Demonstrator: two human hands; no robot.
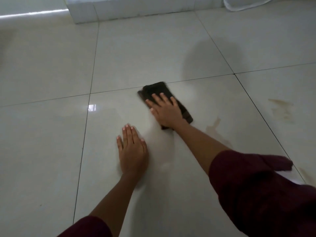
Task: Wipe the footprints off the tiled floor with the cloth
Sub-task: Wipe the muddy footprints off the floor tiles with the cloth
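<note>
Cloth (159,93) dark brown; floor (51,65) glossy white, dark grout; sleeves (256,185) maroon

Likely a home interior — glossy pale tiled floor (51,151) with dark grout lines, a white tiled step or plinth (130,9) at the far edge, brownish smears (280,108) on the tiles.

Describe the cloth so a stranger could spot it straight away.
Start at the white tiled step at the top, then come down the glossy tiled floor to the first cross joint. The cloth lies there under the right hand: a dark folded rectangle, the only dark thing on the pale tiles.
</note>
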